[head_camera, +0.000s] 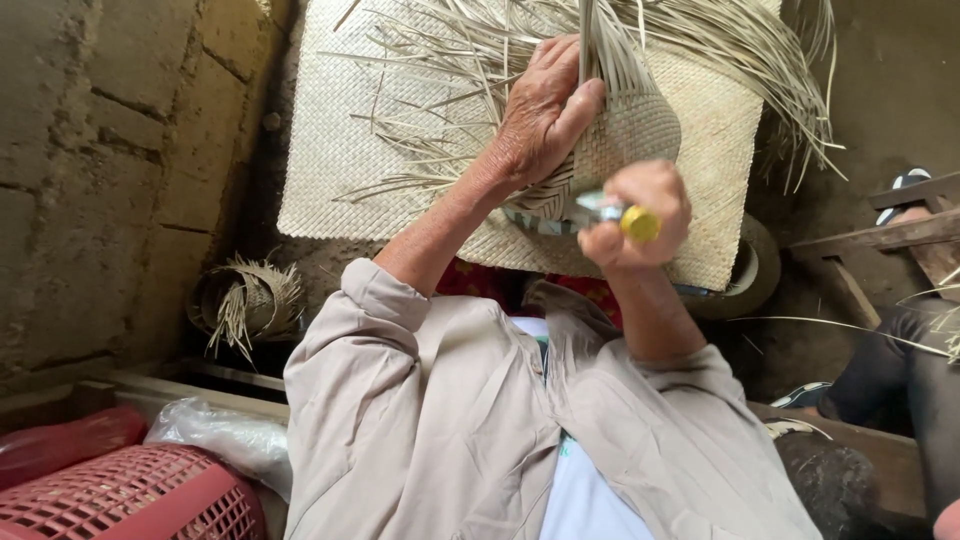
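Over a woven mat (340, 140), a half-woven basket (625, 135) is gripped by the left hand (540, 115); a yellow-handled tool (625, 217) is clenched in the right hand (640, 215).

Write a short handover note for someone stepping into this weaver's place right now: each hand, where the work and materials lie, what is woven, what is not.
Left hand: grips the half-woven basket from the side, thumb pressed on its woven wall.
Right hand: closed around a yellow-handled tool, its tip at the basket's lower edge.
Under the work lies a flat woven mat.
Done: the basket's rounded lower wall is woven.
Left: the loose strips fanning from the top are still unwoven.
Nearby: a small strip-edged basket on the floor, a red plastic basket at lower left.
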